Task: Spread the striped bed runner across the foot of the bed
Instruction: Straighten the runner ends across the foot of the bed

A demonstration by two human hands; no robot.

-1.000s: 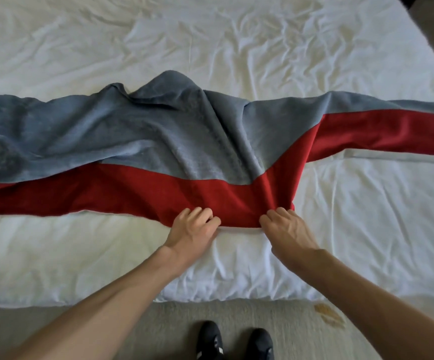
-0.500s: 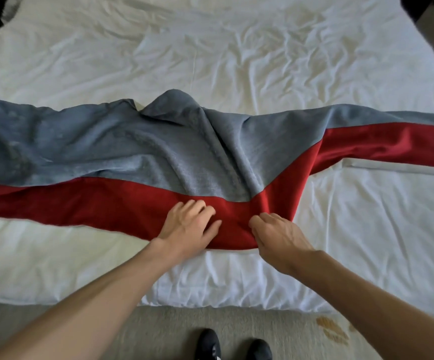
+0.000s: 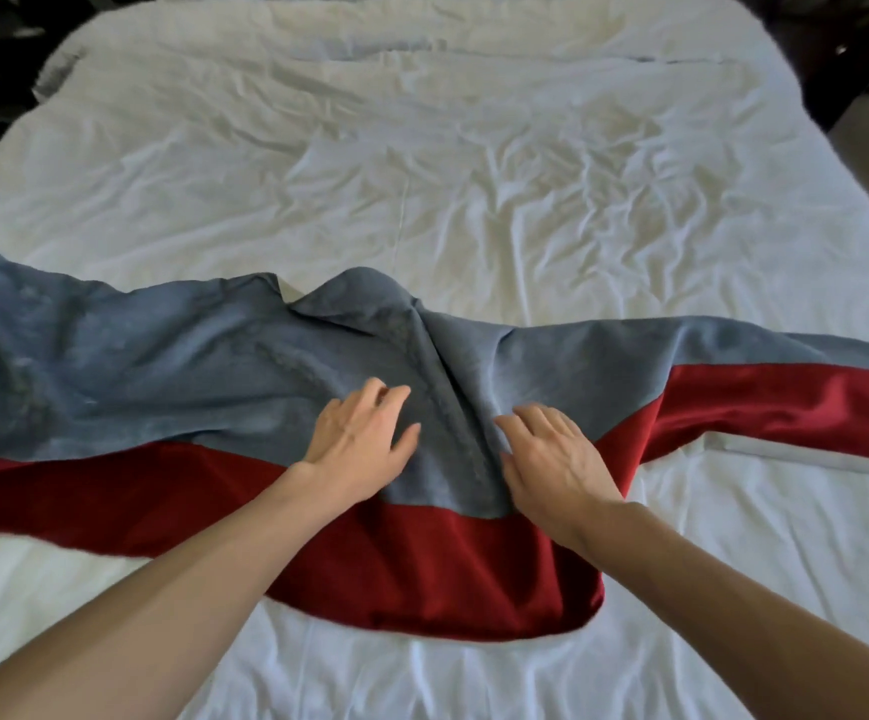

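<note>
Now both hands lie on the grey stripe (image 3: 136,376) of the striped bed runner (image 3: 733,402). Half a second ago they were at the near hem of the red stripe (image 3: 448,569), with fingers curled at its edge.

Left hand (image 3: 357,441): palm down, fingers straight and slightly spread, flat on the grey cloth. It sits just left of a ridge of folds (image 3: 442,387) that runs from the runner's far edge toward the person.

Right hand (image 3: 551,454): palm down, fingers extended and a little apart. It rests on the grey cloth just right of the same ridge, near where grey meets red.

Neither hand grips or pinches anything. The two hands are near each other, with the ridge between them.

The red hem now bulges closer to the foot edge of the bed (image 3: 422,678) than before, in a rounded lobe under the forearms.

The runner lies crosswise over the white duvet (image 3: 422,174) and reaches both side edges of the view. Its right portion lies farther from the foot edge than its middle. The far edge of the grey stripe humps up at the middle, as it did earlier.
</note>
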